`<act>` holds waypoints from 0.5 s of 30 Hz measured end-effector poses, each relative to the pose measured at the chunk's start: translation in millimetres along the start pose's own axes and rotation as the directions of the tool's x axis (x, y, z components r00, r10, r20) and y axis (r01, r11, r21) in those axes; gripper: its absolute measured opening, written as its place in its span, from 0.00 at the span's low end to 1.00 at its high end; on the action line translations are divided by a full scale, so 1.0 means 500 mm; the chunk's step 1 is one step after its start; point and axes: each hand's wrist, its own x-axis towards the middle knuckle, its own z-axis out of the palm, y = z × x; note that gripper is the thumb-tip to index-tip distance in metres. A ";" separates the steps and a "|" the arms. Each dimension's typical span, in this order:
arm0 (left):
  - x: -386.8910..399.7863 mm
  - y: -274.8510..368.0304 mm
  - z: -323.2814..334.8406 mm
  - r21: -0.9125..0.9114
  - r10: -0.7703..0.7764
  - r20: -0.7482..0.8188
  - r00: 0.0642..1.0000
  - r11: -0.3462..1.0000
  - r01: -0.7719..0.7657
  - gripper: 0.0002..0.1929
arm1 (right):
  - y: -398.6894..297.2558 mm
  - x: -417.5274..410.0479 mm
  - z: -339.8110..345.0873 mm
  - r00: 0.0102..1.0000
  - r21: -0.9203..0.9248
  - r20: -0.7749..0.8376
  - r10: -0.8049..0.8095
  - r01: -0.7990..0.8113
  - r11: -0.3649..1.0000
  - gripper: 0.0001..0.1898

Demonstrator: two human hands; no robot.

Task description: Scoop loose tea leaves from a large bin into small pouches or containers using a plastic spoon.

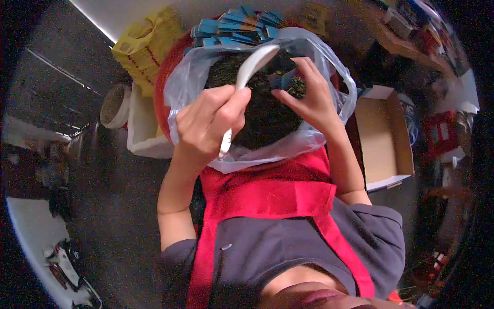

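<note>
In my left hand (212, 116) is a white plastic spoon (254, 65), gripped by its handle, with its bowl pointing up and forward. My right hand (312, 89) curves around a small dark blue packet (283, 81), held between thumb and fingers; part of it is in shadow. Both hands are above a clear plastic bag (185, 77) with its mouth spread wide. Dark loose material, looking like dried leaves (266, 123), fills the bag. Greener bits (297, 87) show beside the packet. The bag sits in a red round tub (164, 92).
Many blue packets (235, 29) are piled at the tub's far side. Stacked yellow cartons (142, 46) rise from a white foam box (141, 133) on the left, near a bucket (115, 106). A shallow cardboard box (380, 135) lies on the right. A red apron (266, 197) covers my lap.
</note>
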 end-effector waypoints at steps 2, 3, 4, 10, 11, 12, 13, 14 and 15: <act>-0.003 0.002 0.008 -0.044 0.011 0.160 0.987 0.999 -0.004 0.20 | 0.012 -0.007 -0.001 1.000 0.025 0.019 -0.010 0.010 1.000 0.30; -0.010 0.009 0.000 -0.014 -0.006 0.158 0.987 1.000 0.008 0.21 | 0.015 -0.012 0.002 0.998 0.063 0.046 -0.033 0.030 0.998 0.31; -0.015 0.005 0.010 -0.064 -0.003 0.078 0.997 0.998 0.008 0.19 | 0.019 -0.018 -0.001 0.998 0.095 0.041 -0.057 0.053 0.994 0.32; -0.084 0.033 -0.002 -0.101 -0.327 -0.160 0.931 0.944 0.314 0.08 | 0.019 -0.047 -0.012 0.993 0.199 -0.051 -0.103 0.111 0.974 0.34; -0.094 0.035 -0.004 -0.158 -0.361 -0.174 0.916 0.928 0.336 0.09 | 0.013 -0.047 -0.014 0.994 0.186 -0.063 -0.092 0.102 0.977 0.34; -0.100 0.036 -0.004 -0.175 -0.354 -0.167 0.920 0.929 0.326 0.09 | 0.008 -0.046 -0.018 0.994 0.212 -0.054 -0.098 0.107 0.971 0.34; -0.104 0.036 -0.008 -0.138 -0.367 -0.159 0.916 0.927 0.348 0.09 | 0.001 -0.044 -0.025 0.993 0.244 -0.043 -0.108 0.115 0.963 0.35; -0.107 0.035 -0.014 -0.100 -0.381 -0.150 0.912 0.924 0.369 0.09 | -0.009 -0.045 -0.039 0.994 0.236 -0.051 -0.099 0.108 0.966 0.35; -0.110 0.034 -0.023 -0.077 -0.390 -0.107 0.915 0.920 0.383 0.09 | -0.023 -0.047 -0.056 0.996 0.261 -0.038 -0.078 0.085 0.962 0.36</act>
